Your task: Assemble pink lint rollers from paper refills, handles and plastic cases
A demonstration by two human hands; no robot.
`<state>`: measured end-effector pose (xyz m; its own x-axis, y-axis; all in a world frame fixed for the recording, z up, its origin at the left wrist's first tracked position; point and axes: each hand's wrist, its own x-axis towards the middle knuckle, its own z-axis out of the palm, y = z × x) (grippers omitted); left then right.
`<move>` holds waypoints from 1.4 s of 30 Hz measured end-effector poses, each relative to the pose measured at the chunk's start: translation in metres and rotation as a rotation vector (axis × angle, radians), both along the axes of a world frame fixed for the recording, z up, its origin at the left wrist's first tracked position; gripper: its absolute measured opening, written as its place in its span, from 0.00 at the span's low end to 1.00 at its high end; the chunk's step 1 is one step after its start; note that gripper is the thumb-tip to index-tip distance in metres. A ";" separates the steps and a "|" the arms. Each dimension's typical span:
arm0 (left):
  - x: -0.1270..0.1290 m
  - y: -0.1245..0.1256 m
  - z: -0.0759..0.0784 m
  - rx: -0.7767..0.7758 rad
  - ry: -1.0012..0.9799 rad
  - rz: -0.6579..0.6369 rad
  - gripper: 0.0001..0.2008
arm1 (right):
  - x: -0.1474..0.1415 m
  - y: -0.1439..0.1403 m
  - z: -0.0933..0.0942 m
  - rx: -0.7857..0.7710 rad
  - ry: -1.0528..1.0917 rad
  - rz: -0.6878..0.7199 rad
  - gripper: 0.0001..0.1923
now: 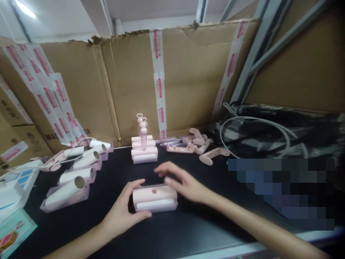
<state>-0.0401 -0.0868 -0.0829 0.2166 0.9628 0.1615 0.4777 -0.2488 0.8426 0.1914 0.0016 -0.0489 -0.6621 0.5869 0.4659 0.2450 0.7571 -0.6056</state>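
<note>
In front of me on the black table lies a pale pink roll dispenser [153,195] with a round hole in its top and a white roll showing along the front. My left hand [126,205] grips its left end, thumb along the front and fingers behind. Over the right end hovers my right hand [183,181], fingers curved and apart, thumb close to the top; I cannot tell whether it touches. Farther back stand several similar pink dispensers [144,154] in a row, with slim clear pink tubes [144,138] topped by heart-shaped loops upright in their holes.
At left lie several white rolls [66,190] in translucent pink trays [86,194], near a teal box [18,233]. Loose pink brackets [212,155] and clear tubes [169,141] lie at the back right. Cardboard [134,79] walls the back; a white cable [253,118] loops at right.
</note>
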 end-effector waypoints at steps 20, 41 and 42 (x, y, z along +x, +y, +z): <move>-0.004 0.001 0.005 -0.057 -0.037 -0.026 0.33 | 0.016 0.188 0.021 0.393 -0.664 -0.507 0.10; -0.008 0.005 0.001 -0.085 -0.065 -0.027 0.33 | -0.028 -0.022 0.087 0.239 -0.307 0.083 0.06; -0.008 0.005 0.001 -0.084 -0.059 -0.030 0.32 | -0.029 -0.021 0.088 0.234 -0.335 0.078 0.06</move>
<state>-0.0480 -0.0814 -0.0818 0.2378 0.9668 0.0935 0.4200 -0.1892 0.8876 0.1628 -0.0195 0.0388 -0.8380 0.4330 0.3321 0.3357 0.8889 -0.3118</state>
